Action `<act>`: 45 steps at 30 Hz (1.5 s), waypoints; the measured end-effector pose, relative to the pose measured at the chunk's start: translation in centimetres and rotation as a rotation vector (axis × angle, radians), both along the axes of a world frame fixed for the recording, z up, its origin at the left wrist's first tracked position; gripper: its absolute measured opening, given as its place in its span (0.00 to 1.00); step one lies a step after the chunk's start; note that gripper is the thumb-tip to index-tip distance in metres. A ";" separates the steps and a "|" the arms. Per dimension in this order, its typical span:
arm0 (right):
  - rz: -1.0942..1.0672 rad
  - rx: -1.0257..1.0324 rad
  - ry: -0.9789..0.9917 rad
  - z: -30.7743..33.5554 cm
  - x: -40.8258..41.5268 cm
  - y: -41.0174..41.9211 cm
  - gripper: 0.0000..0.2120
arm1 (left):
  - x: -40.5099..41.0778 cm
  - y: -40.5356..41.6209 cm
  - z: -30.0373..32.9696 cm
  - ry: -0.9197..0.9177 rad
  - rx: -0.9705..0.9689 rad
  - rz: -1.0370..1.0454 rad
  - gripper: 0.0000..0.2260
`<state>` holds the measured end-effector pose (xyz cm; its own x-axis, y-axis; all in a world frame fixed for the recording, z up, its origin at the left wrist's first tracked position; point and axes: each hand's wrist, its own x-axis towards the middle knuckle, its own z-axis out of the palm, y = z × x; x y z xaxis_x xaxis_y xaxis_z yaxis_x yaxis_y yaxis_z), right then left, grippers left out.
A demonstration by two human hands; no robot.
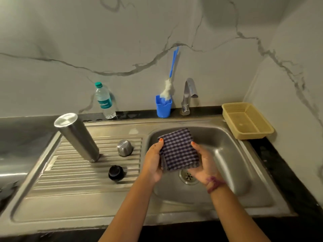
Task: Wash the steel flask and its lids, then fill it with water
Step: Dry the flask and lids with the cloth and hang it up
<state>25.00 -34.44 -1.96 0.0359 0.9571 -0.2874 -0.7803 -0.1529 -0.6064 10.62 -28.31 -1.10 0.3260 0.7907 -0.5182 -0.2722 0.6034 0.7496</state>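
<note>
From the head view, both hands hold a folded checked cloth (179,150) over the sink (232,154). The left hand (153,163) grips its left edge, thumb on top. The right hand (203,165) holds the right edge from below. The tap (189,92) looks off.

The steel flask (76,137) stands upside down on the ribbed drain board (87,179) of the desk, to the left of the sink. It looks tilted, but the wide lens may do that. The steel lid (124,147) sits just beside it, open side down. The black lid (115,172) lies nearer the person, apart from both.

What could go wrong? The flask is tall and thin and rests on its small mouth on bumpy ribs. A bump from an arm could tip it, and it may roll into the steel lid. The black lid is round, so a knock could send it sliding down the slope into the sink. The cloth hangs right above the drain (187,176). If a hand slips, it drops in and gets wet. Wet steel is slippery, so the flask may slide out of a weak grip.
</note>
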 end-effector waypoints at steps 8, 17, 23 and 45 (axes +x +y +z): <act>-0.097 -0.126 0.147 -0.3 -7.3 2.2 0.20 | -6.7 2.9 1.2 0.271 0.276 -0.070 0.11; -0.261 -0.064 0.184 0.5 -11.6 5.1 0.13 | -15.7 6.2 7.8 1.193 1.373 -0.252 0.20; -0.296 -0.049 0.166 0.8 -13.0 6.4 0.12 | -21.4 10.0 11.5 1.473 1.485 -0.263 0.26; -0.358 -0.111 0.184 -0.6 -14.6 7.0 0.20 | -25.1 13.5 3.0 0.724 0.766 0.186 0.52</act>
<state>10.45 -27.46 -2.55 0.2990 0.8564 -0.4210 -0.8897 0.0906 -0.4474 -14.47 -14.83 1.92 -0.0194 0.9931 0.1156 0.3498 -0.1015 0.9313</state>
